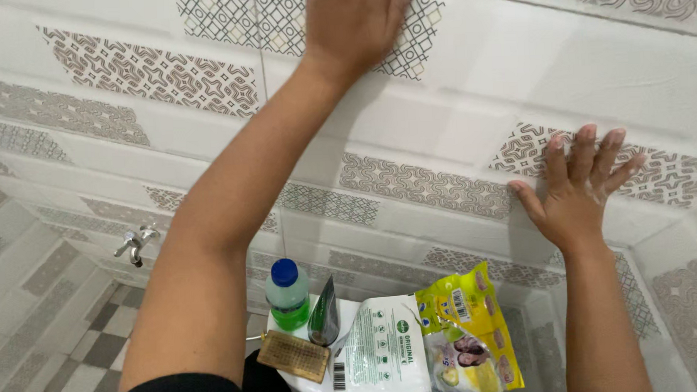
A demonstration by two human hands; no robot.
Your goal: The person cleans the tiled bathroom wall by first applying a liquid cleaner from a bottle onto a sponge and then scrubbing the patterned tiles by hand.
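Glossy ceramic wall tiles (454,130), shiny metal tap (136,243) — glossy plastic pouches (469,331)

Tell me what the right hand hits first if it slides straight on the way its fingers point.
Nothing but wall: the right hand lies flat on the tiled wall, fingers pointing up it. More tile lies ahead, free as far as the picture shows.

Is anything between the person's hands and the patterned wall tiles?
Nothing visible. The left hand and the right hand both lie flat on the tiled wall. The bottle and pouches sit lower down, out of the way.
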